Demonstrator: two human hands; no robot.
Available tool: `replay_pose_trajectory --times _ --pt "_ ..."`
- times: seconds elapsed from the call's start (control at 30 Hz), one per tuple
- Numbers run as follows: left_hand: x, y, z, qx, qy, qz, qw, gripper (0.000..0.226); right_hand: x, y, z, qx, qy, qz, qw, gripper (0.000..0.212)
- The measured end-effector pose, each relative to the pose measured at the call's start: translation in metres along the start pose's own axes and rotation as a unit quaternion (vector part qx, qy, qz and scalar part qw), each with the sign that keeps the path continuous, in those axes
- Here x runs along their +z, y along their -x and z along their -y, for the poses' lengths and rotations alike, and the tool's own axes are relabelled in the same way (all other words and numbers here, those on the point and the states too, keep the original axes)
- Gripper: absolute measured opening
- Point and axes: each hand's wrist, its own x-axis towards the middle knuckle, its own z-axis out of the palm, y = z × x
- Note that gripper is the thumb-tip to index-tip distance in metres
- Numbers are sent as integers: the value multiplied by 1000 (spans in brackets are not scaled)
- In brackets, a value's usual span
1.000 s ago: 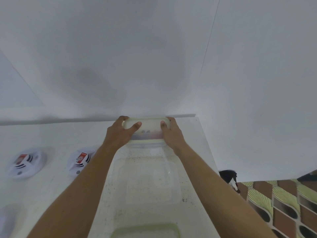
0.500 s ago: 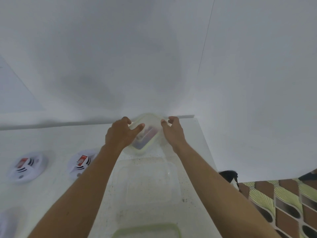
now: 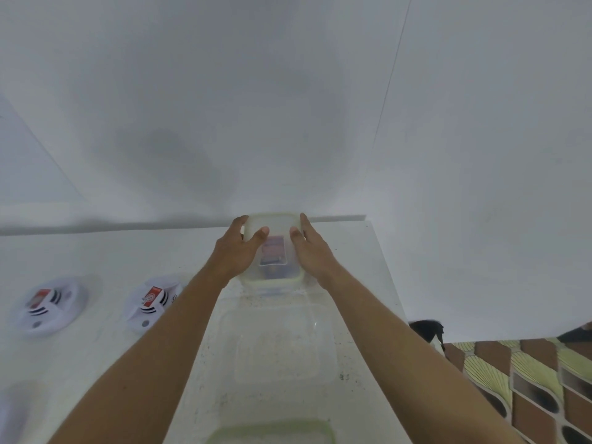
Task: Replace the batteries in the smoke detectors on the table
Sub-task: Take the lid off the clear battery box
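A small translucent lidded box (image 3: pixel 273 248) with batteries showing through its lid sits at the far edge of the white table (image 3: pixel 96 257), against the wall. My left hand (image 3: pixel 238 249) grips its left side, thumb on the lid. My right hand (image 3: pixel 312 248) holds its right side, fingers stretched along the edge and thumb on top. Two white round smoke detectors with red labels lie to the left, one (image 3: pixel 48 307) farther out and one (image 3: pixel 153 302) beside my left forearm.
A larger clear container (image 3: pixel 278 344) lies on the table between my forearms. A green-rimmed lid or box (image 3: pixel 272 432) shows at the bottom edge. The table's right edge drops to a patterned floor (image 3: pixel 528 379). A dark object (image 3: pixel 427 330) lies past that edge.
The small box has been turned from lying crosswise to lying lengthwise, lid facing up. Both hands stayed on it and shifted to its long sides.
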Motion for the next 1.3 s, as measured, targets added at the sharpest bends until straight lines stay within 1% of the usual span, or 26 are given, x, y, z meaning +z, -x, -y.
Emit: replay_pose_trajectory --times 0.07,0.13,0.2,0.23,0.3,0.37,0.43,0.5,0.6,0.67,0.73,0.83,0.87,0.93,1.03,1.1,1.23,1.3 --pt "1 -1 2 -9 58 15 998 65 0 0 0 -2 1 -1 1000 58" --pt "3 -2 2 -3 64 -5 998 62 1 0 0 0 2 -5 1000 58" --pt "2 -2 0 3 12 -47 999 61 1 -1 0 0 -1 -5 1000 58" --pt "1 -3 -1 5 -12 -51 999 62 0 -1 0 -1 -3 -4 1000 58" --pt "-1 -5 -1 8 -51 -30 998 66 0 -1 0 -1 -5 0 1000 58" --pt "-1 -10 -2 30 -96 -19 995 67 0 -1 1 1 -6 6 1000 58" --pt "-1 -15 -7 75 -134 -19 988 64 -2 -2 2 3 -10 17 1000 59" --pt "-1 -20 -13 123 -150 -1 981 57 -6 -4 3 4 -13 31 999 59" --pt "0 -23 -17 153 -166 24 974 51 -10 -5 6 15 -21 41 999 59" --pt "-3 -23 -17 147 -173 1 974 52 -12 -4 7 25 -24 31 999 59" --pt "-8 -21 -14 120 -172 -44 977 53 -15 -1 5 25 -20 7 999 56" --pt "-17 -9 -10 74 -197 -108 972 63 -20 6 0 17 -14 -57 998 48" --pt "-20 -4 -9 58 -205 -109 971 64 -21 9 -2 13 -15 -82 996 46" --pt "-25 7 -7 20 -210 -85 974 64 -23 15 -8 10 -15 -114 993 42" --pt "-24 20 -3 -18 -192 -64 979 66 -22 23 -11 19 -16 -114 993 44" --pt "-20 25 1 -21 -156 -71 985 65 -21 28 -10 21 -9 -111 994 48" --pt "-15 28 5 -7 -161 -98 982 64 -22 31 -4 37 -19 -104 994 52" --pt "-17 29 4 5 -160 -123 980 65 -25 34 1 31 -14 -121 992 53"
